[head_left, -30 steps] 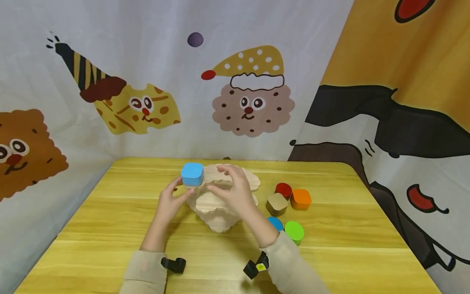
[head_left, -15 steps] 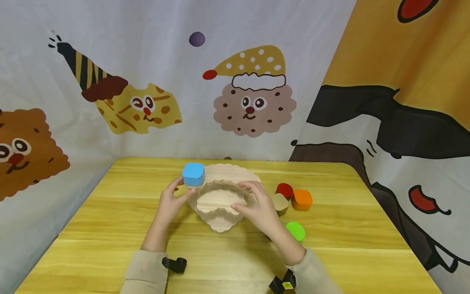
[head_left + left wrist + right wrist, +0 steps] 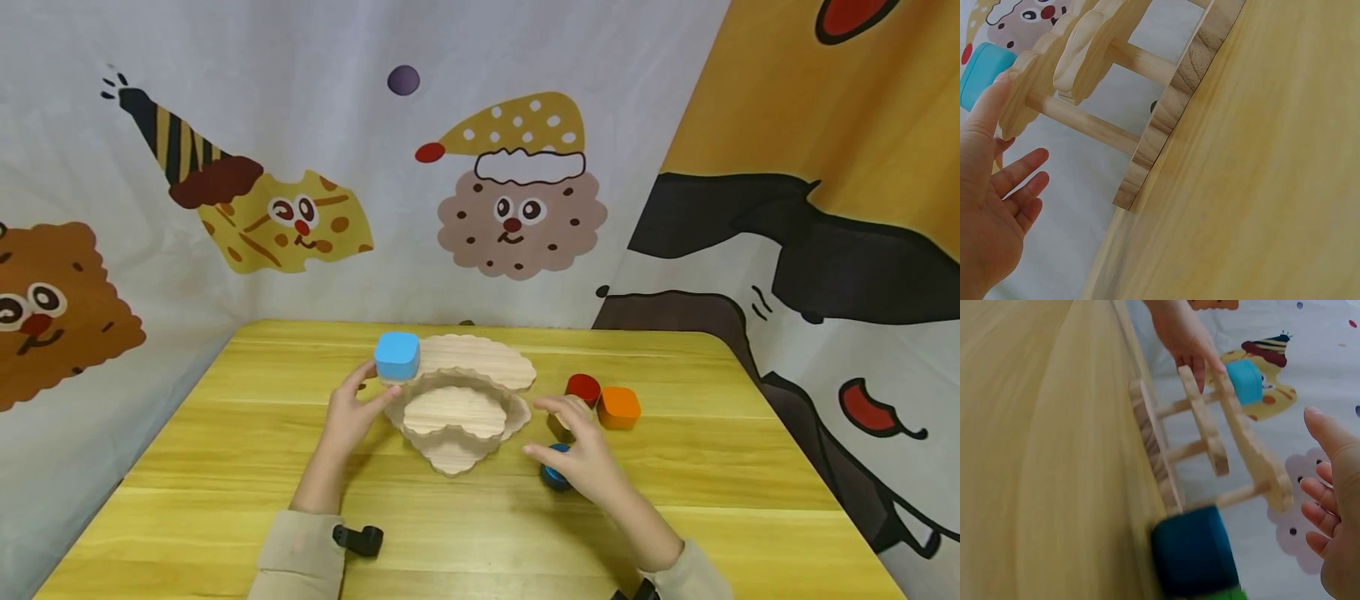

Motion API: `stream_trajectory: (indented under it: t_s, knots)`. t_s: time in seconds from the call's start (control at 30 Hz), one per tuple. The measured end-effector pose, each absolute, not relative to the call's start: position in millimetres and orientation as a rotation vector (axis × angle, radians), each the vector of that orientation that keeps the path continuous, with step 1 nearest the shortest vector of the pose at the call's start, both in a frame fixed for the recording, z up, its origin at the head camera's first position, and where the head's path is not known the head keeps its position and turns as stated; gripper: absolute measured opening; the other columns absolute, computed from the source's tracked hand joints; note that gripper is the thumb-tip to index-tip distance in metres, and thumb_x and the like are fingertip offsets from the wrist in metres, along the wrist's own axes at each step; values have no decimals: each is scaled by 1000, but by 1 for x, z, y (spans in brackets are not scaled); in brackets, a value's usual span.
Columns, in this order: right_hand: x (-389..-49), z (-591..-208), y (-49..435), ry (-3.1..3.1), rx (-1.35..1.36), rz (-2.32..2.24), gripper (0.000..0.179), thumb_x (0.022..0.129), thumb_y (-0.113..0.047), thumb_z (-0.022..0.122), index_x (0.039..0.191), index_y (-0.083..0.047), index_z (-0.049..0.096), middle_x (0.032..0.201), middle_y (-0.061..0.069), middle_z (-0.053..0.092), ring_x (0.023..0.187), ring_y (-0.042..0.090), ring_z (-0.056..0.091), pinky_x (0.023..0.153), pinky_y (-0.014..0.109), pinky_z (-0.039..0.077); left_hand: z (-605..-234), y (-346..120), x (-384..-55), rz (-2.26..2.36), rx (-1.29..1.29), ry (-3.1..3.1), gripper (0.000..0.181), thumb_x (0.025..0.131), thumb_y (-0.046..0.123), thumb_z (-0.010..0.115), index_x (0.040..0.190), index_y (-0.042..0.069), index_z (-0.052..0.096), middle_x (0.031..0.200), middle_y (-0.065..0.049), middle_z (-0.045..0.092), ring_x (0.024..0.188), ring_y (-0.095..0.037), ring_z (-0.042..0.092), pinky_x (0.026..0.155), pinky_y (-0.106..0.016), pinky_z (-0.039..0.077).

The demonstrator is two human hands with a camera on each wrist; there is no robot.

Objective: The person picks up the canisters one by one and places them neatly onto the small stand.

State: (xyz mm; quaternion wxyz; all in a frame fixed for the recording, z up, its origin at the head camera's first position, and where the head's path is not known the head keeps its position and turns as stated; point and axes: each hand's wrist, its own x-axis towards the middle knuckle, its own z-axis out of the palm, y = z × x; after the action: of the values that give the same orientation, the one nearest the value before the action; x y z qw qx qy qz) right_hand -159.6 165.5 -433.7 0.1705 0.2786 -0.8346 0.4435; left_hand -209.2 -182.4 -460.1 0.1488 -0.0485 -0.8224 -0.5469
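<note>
A light-blue rounded-square block [image 3: 397,353] sits on the upper left tier of a scalloped wooden stand [image 3: 454,410]. The left hand [image 3: 347,423] grips the tier's edge just below that block; in the left wrist view its thumb [image 3: 991,106] lies against the edge beside the block, with the other fingers loosely spread. The right hand [image 3: 596,467], holding nothing, is over the loose blocks with thumb and fingers apart. Nearest to it is a dark-blue round block [image 3: 552,477], partly covered by the thumb, also large in the right wrist view.
Behind the right hand are a partly hidden natural-wood block [image 3: 558,429], a red round block [image 3: 583,387] and an orange rounded-square block [image 3: 620,407]. A sliver of a green block [image 3: 1230,594] shows in the right wrist view. A patterned curtain [image 3: 300,100] hangs behind the table [image 3: 450,542].
The right hand has moved away from the stand, rightward to above the loose blocks, now covering the green one in the head view. The left hand and light-blue block have stayed in place.
</note>
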Motion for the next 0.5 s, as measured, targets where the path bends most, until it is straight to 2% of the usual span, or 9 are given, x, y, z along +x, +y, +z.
stream_trajectory:
  t_s: [0.13,0.27,0.37,0.5]
  knots:
    - [-156,-440,182,-2406,764,1258,58,71,-14,86,123,-15,60,125,1,57,112,18,48,90,47,43,-461,-182,-209,-1568,-150,-2356,59,84,25,76,133,2,53,127,-18,57,117,-32,47,97,-56,34]
    - [-152,-444,197,-2475,709,1300,58,74,-19,84,126,-12,59,129,-1,55,113,18,46,89,57,42,-461,-182,-209,-1564,-149,-2354,58,84,25,76,132,2,54,127,-17,57,117,-32,47,97,-56,34]
    - [-149,-446,208,-2520,678,1286,60,74,-21,84,127,-8,58,128,0,56,115,19,45,91,56,41,-461,-182,-209,-1566,-146,-2355,58,84,26,76,132,2,54,127,-17,57,117,-32,47,97,-56,34]
    - [-148,-450,222,-2553,664,1207,63,73,-22,85,128,-8,57,128,-1,56,114,17,46,91,48,42,-461,-182,-209,-1572,-140,-2353,58,83,26,77,132,3,54,127,-16,57,117,-32,46,97,-55,34]
